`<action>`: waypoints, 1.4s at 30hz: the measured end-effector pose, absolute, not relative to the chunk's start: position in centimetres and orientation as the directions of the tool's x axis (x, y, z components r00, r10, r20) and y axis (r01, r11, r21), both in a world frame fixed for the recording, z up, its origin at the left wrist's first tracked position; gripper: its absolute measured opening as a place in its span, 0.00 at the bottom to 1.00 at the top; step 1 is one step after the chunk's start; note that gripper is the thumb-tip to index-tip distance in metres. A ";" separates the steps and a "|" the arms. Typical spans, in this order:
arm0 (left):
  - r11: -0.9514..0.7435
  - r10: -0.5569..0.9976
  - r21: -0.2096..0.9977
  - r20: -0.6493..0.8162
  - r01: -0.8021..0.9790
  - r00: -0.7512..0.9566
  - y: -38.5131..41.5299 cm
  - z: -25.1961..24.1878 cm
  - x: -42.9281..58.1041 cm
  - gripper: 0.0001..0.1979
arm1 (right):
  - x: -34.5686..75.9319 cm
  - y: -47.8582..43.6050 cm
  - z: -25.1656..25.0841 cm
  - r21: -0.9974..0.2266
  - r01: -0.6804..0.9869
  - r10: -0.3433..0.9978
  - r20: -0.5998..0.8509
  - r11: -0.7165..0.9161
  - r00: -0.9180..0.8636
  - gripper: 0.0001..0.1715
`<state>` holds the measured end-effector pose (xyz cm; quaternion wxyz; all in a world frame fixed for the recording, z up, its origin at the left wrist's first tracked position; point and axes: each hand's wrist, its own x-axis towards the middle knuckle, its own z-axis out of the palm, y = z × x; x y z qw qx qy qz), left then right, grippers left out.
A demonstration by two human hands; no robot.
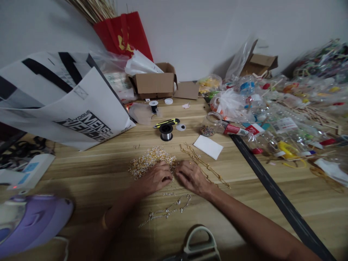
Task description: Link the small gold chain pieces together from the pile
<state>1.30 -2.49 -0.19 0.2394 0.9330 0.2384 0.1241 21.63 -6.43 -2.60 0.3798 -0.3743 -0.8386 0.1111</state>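
My left hand [155,177] and my right hand [191,176] rest knuckles-up on the wooden table [103,170], fingertips nearly meeting. Both have their fingers curled into a pinch at the near edge of a heap of small gold and silver beads and links [149,161]. What the fingers pinch is hidden. A gold chain [204,165] runs past my right hand to the right. A silver beaded chain [169,209] lies on the table just below both hands.
A wire spool [166,132], a yellow-black cutter [166,123], a white card [208,146] and a bead jar [210,125] lie behind. A big white bag [62,98] stands left, a cardboard box [154,84] behind, clutter of bottles [282,119] right, a purple device [29,221] near left.
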 end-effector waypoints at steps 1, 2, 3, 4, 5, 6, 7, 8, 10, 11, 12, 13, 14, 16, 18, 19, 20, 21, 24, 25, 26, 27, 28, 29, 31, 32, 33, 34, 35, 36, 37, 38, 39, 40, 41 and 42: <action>-0.778 0.502 0.493 0.117 0.389 0.857 -2.5 -0.2 1.3 0.08 | 21.6 -6.4 -2.6 -0.471 0.544 0.713 0.553 0.695 -0.432 0.05; -0.787 0.499 0.477 0.118 0.392 0.859 -2.6 -0.2 1.4 0.09 | 21.6 -6.4 -2.6 -0.471 0.545 0.713 0.553 0.694 -0.431 0.05; -0.795 0.495 0.460 0.116 0.395 0.861 -2.6 -0.2 1.4 0.09 | 21.6 -6.4 -2.7 -0.470 0.546 0.713 0.555 0.694 -0.429 0.05; -0.803 0.491 0.445 0.115 0.397 0.863 -2.6 -0.1 1.5 0.10 | 21.6 -6.4 -2.7 -0.469 0.546 0.713 0.555 0.694 -0.429 0.05; -0.809 0.488 0.432 0.113 0.400 0.865 -2.7 -0.1 1.5 0.10 | 21.6 -6.4 -2.7 -0.469 0.546 0.713 0.554 0.694 -0.430 0.05; -0.814 0.486 0.420 0.111 0.402 0.867 -2.7 0.0 1.6 0.10 | 21.6 -6.4 -2.7 -0.469 0.547 0.713 0.553 0.694 -0.431 0.05; -0.819 0.484 0.410 0.114 0.402 0.868 -2.7 0.0 1.6 0.11 | 21.6 -6.4 -2.7 -0.469 0.547 0.714 0.551 0.693 -0.432 0.05; -0.823 0.483 0.400 0.117 0.404 0.868 -2.8 0.1 1.6 0.11 | 21.6 -6.4 -2.7 -0.469 0.549 0.715 0.548 0.692 -0.434 0.05; -0.827 0.482 0.390 0.123 0.404 0.868 -2.8 0.1 1.7 0.12 | 21.6 -6.4 -2.7 -0.469 0.551 0.717 0.545 0.690 -0.435 0.05; -0.827 0.482 0.391 0.126 0.403 0.867 -2.8 0.1 1.7 0.12 | 21.6 -6.4 -2.7 -0.469 0.551 0.716 0.546 0.691 -0.435 0.05; -0.825 0.484 0.397 0.130 0.402 0.865 -2.8 0.1 1.7 0.12 | 21.6 -6.4 -2.7 -0.468 0.549 0.715 0.546 0.692 -0.436 0.05; -0.820 0.490 0.408 0.135 0.402 0.861 -2.7 0.0 1.7 0.11 | 21.6 -6.4 -2.7 -0.469 0.547 0.714 0.548 0.694 -0.436 0.05; -0.810 0.500 0.424 0.141 0.404 0.855 -2.7 0.0 1.7 0.10 | 21.6 -6.4 -2.7 -0.470 0.546 0.714 0.548 0.694 -0.436 0.05; -0.784 0.529 0.468 0.161 0.407 0.833 -2.5 -0.1 1.6 0.09 | 21.6 -6.4 -2.7 -0.469 0.549 0.715 0.549 0.692 -0.433 0.05; -0.748 0.566 0.526 0.186 0.405 0.803 -2.3 -0.1 1.6 0.07 | 21.6 -6.4 -2.6 -0.463 0.555 0.715 0.549 0.691 -0.433 0.05; -0.728 0.585 0.556 0.199 0.401 0.786 -2.2 -0.1 1.5 0.07 | 21.6 -6.4 -2.6 -0.460 0.557 0.715 0.547 0.691 -0.435 0.05; -0.709 0.604 0.583 0.212 0.396 0.769 -2.2 -0.1 1.5 0.06 | 21.6 -6.4 -2.5 -0.460 0.558 0.716 0.545 0.691 -0.437 0.05; -0.689 0.622 0.609 0.220 0.392 0.751 -2.1 -0.2 1.4 0.05 | 21.6 -6.4 -2.5 -0.462 0.556 0.717 0.542 0.691 -0.439 0.06; -0.635 0.667 0.665 0.216 0.393 0.713 -2.0 -0.3 1.3 0.04 | 21.6 -6.5 -2.3 -0.473 0.551 0.721 0.532 0.688 -0.444 0.06; -0.619 0.679 0.677 0.208 0.397 0.704 -1.9 -0.4 1.3 0.04 | 21.6 -6.5 -2.3 -0.475 0.550 0.722 0.531 0.687 -0.444 0.06; -0.607 0.688 0.688 0.203 0.399 0.697 -1.9 -0.5 1.3 0.04 | 21.6 -6.5 -2.3 -0.475 0.549 0.722 0.531 0.688 -0.445 0.06; -0.598 0.693 0.697 0.202 0.396 0.692 -1.9 -0.6 1.3 0.04 | 21.6 -6.5 -2.3 -0.475 0.548 0.721 0.532 0.689 -0.445 0.06; -0.593 0.695 0.706 0.206 0.387 0.689 -1.9 -0.7 1.3 0.04 | 21.6 -6.5 -2.3 -0.474 0.546 0.719 0.534 0.691 -0.445 0.05; -0.589 0.695 0.716 0.210 0.376 0.688 -1.8 -0.8 1.3 0.04 | 21.6 -6.5 -2.4 -0.473 0.545 0.717 0.537 0.693 -0.444 0.05; -0.575 0.698 0.736 0.215 0.357 0.683 -1.8 -1.0 1.3 0.04 | 21.6 -6.4 -2.5 -0.471 0.542 0.713 0.545 0.696 -0.441 0.05; -0.567 0.702 0.745 0.214 0.351 0.679 -1.7 -1.1 1.3 0.04 | 21.6 -6.4 -2.6 -0.470 0.543 0.713 0.547 0.695 -0.439 0.05; -0.557 0.706 0.754 0.210 0.347 0.677 -1.7 -1.1 1.3 0.04 | 21.6 -6.4 -2.7 -0.471 0.544 0.714 0.547 0.694 -0.437 0.05; -0.547 0.709 0.764 0.205 0.343 0.674 -1.6 -1.2 1.3 0.04 | 21.6 -6.4 -2.7 -0.472 0.544 0.714 0.547 0.694 -0.437 0.05; -0.538 0.713 0.773 0.204 0.337 0.671 -1.6 -1.2 1.4 0.04 | 21.6 -6.4 -2.8 -0.472 0.543 0.714 0.547 0.694 -0.437 0.05; -0.531 0.716 0.781 0.206 0.329 0.667 -1.6 -1.2 1.4 0.04 | 21.6 -6.4 -2.8 -0.472 0.542 0.713 0.548 0.695 -0.437 0.05; -0.524 0.721 0.787 0.207 0.325 0.662 -1.6 -1.1 1.4 0.04 | 21.6 -6.4 -2.7 -0.470 0.541 0.711 0.550 0.697 -0.438 0.05; -0.516 0.728 0.792 0.205 0.326 0.654 -1.6 -1.0 1.4 0.04 | 21.6 -6.4 -2.7 -0.469 0.541 0.710 0.551 0.698 -0.439 0.05; -0.509 0.736 0.794 0.202 0.332 0.646 -1.6 -0.9 1.4 0.04 | 21.6 -6.4 -2.6 -0.469 0.541 0.709 0.551 0.699 -0.439 0.05; -0.502 0.745 0.796 0.199 0.338 0.637 -1.7 -0.8 1.5 0.03 | 21.6 -6.4 -2.5 -0.470 0.541 0.711 0.549 0.698 -0.440 0.05; -0.496 0.753 0.797 0.197 0.345 0.627 -1.8 -0.7 1.5 0.03 | 21.6 -6.4 -2.4 -0.471 0.540 0.712 0.546 0.697 -0.441 0.05; -0.491 0.761 0.798 0.198 0.349 0.618 -1.8 -0.6 1.6 0.03 | 21.6 -6.5 -2.3 -0.473 0.539 0.712 0.545 0.697 -0.443 0.05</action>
